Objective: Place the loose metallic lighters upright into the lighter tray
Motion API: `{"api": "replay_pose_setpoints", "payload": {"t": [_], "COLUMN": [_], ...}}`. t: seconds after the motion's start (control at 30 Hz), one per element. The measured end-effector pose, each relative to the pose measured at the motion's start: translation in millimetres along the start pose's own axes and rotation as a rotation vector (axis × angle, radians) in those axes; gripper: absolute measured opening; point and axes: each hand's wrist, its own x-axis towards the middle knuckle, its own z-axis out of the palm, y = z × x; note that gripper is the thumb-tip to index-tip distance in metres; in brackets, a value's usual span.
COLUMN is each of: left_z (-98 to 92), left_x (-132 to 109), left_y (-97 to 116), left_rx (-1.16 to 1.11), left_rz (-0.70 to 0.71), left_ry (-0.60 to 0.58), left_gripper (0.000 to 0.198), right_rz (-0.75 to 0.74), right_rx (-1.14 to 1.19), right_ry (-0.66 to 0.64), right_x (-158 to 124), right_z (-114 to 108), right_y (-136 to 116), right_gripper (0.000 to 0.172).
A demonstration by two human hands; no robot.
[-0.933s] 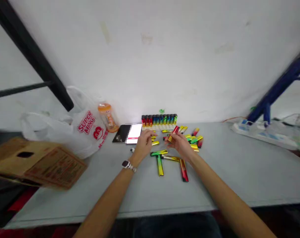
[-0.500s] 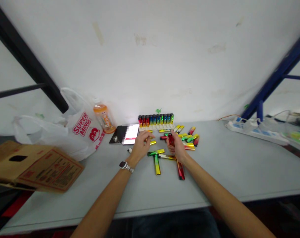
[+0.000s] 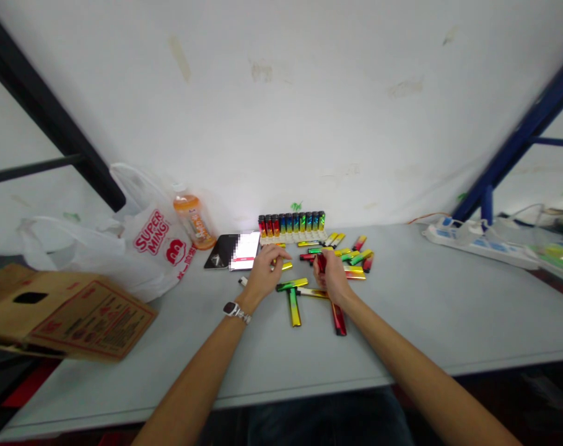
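My right hand [image 3: 331, 275] is closed around a red lighter [image 3: 321, 264], held above the loose lighters. My left hand [image 3: 266, 267] hovers to the left, fingers loosely apart and bent, with a yellow lighter [image 3: 287, 266] lying beside its fingertips. Behind both hands a white tray [image 3: 293, 238] holds a back row of upright lighters [image 3: 289, 223] in red, blue and green shades. Several loose lighters lie between and around my hands, including a green-yellow lighter [image 3: 295, 308], another green-yellow lighter [image 3: 292, 285] and a red lighter [image 3: 339, 319] nearer the front.
A phone [image 3: 245, 251] lies on a dark flat item [image 3: 220, 251] left of the tray. Farther left stand an orange drink bottle [image 3: 195, 220], a white plastic bag [image 3: 137, 260] and a cardboard box [image 3: 90, 316]. A power strip [image 3: 480, 241] runs along the right.
My right hand turns slightly with the red lighter still in its grip. The left hand stays almost where it was. The whole view shifts a little.
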Motion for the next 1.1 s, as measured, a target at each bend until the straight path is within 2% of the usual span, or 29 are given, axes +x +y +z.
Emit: {"api": "replay_pose_setpoints", "payload": {"t": [0.1,0.27,0.37,0.53,0.67,0.83,1.1], "left_z": [-0.1,-1.2,-1.3,-1.1,-1.5,-1.3,-0.9], "left_x": [0.2,0.6,0.4,0.5,0.9,0.5,-0.4], "left_y": [-0.2,0.6,0.4,0.5,1.8,1.6,1.1], "left_rx": [0.001,-0.009,-0.006,-0.008,-0.011,-0.005,-0.007], "left_rz": [0.001,0.002,-0.008,-0.011,-0.009,-0.009,-0.018], "left_ry": [0.001,0.004,0.002,0.006,0.003,-0.007,-0.027], "left_gripper": [0.026,0.026,0.026,0.026,0.027,0.027,0.027], "right_rz": [0.051,-0.039,-0.072,-0.289,-0.361,-0.355,-0.352], "right_rx": [0.136,0.195,0.113,-0.214,-0.385,-0.369,-0.330], "right_ry": [-0.007,-0.073,-0.065,0.119,0.136,0.167,0.154], "right_x": [-2.1,-5.9,-7.3,-7.7,-9.3,-10.5,-10.0], "right_z": [2.0,2.9,1.9,-1.3,-2.4,-0.7,1.0], "right_y": [-4.6,-14.9,-15.0,-7.0,-7.3,-11.3,-10.5], "right_gripper": [0.053,0.044,0.044,0.043,0.039,0.029,0.038]}}
